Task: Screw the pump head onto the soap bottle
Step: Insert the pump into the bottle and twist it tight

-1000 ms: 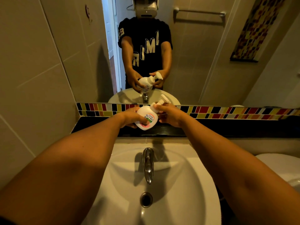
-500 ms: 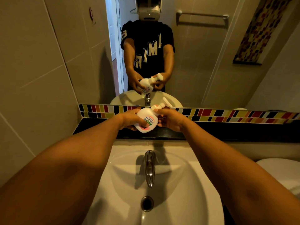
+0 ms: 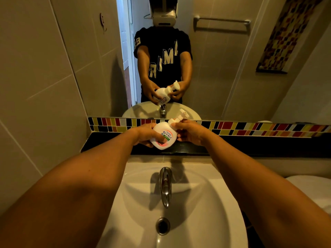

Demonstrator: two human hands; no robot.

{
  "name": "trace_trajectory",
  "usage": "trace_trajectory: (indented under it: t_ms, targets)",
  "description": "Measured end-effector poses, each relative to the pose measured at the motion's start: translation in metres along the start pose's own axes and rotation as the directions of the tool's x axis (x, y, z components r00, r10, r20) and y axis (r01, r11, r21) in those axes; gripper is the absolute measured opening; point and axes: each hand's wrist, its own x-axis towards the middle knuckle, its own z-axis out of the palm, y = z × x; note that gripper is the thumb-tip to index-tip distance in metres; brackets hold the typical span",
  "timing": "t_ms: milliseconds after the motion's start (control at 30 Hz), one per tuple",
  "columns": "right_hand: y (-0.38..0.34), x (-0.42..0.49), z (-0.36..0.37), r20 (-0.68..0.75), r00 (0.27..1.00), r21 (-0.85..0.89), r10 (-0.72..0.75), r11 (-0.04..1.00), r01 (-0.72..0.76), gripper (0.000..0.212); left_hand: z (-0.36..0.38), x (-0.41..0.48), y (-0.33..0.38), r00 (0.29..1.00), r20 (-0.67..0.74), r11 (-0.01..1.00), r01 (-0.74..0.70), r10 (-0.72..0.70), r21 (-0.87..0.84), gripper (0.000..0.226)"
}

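A white soap bottle [image 3: 163,136] with a green and pink label is held tilted above the black ledge, its neck pointing up and to the right. My left hand [image 3: 145,135] wraps the bottle's body from the left. The white pump head [image 3: 179,117] sits on the bottle's neck, nozzle pointing toward the mirror. My right hand [image 3: 189,131] grips the pump's collar where it meets the neck; the joint itself is hidden by my fingers.
A white sink [image 3: 206,203] with a chrome tap [image 3: 165,185] and drain [image 3: 162,226] lies below my arms. A black ledge [image 3: 250,145] and coloured tile strip [image 3: 250,128] run under the mirror [image 3: 215,68]. A white toilet lid [image 3: 311,188] is at right.
The bottle and both hands stay together above the ledge; my right hand has shifted slightly on the pump collar and the nozzle points a little differently. The camera has tilted up a bit.
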Motion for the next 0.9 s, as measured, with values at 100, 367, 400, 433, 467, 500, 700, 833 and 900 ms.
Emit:
trace_trajectory:
  t_ms: [100, 367, 400, 433, 467, 500, 700, 833, 900]
  targets:
    - [-0.002, 0.0, 0.002, -0.06, 0.998, -0.091, -0.001, 0.996, -0.005, 0.048, 0.003, -0.001, 0.001, 1.0, 0.004, 1.0, 0.008, -0.008, 0.0, 0.058]
    - [-0.004, -0.004, 0.002, 0.005, 1.0, 0.003, 0.002, 1.0, -0.002, 0.047, -0.004, -0.002, 0.0, 1.0, -0.007, 1.0, -0.006, 0.006, 0.0, 0.057]
    - [-0.004, -0.004, 0.002, 0.006, 1.0, 0.024, -0.005, 1.0, 0.005, 0.045, -0.005, -0.003, -0.001, 1.0, -0.01, 1.0, -0.007, 0.007, -0.003, 0.057]
    - [-0.005, -0.004, 0.002, 0.001, 1.0, 0.033, -0.012, 0.999, 0.012, 0.042, -0.005, -0.003, -0.001, 1.0, -0.011, 1.0, -0.007, 0.007, -0.003, 0.057]
    - [-0.005, -0.003, 0.003, -0.011, 1.0, 0.025, -0.018, 1.0, 0.018, 0.042, -0.005, -0.003, -0.001, 1.0, -0.01, 1.0, -0.006, 0.006, -0.001, 0.057]
    - [-0.006, -0.003, 0.004, -0.029, 0.999, 0.012, -0.022, 1.0, 0.022, 0.044, -0.004, -0.004, -0.001, 1.0, -0.008, 1.0, -0.005, 0.005, 0.0, 0.058]
    - [-0.007, 0.002, 0.012, -0.131, 0.99, -0.084, -0.049, 0.996, 0.038, 0.043, 0.001, -0.008, -0.001, 0.999, 0.037, 0.999, 0.013, -0.012, -0.034, 0.058]
    - [-0.011, -0.004, 0.003, -0.033, 0.996, -0.133, -0.077, 0.989, 0.072, 0.048, -0.001, -0.013, -0.001, 0.99, 0.133, 0.99, 0.061, -0.044, -0.126, 0.056]
    - [-0.014, -0.006, -0.002, 0.011, 0.998, -0.103, -0.056, 0.993, 0.057, 0.049, -0.003, -0.016, 0.001, 0.983, 0.172, 0.98, 0.097, -0.067, -0.172, 0.051]
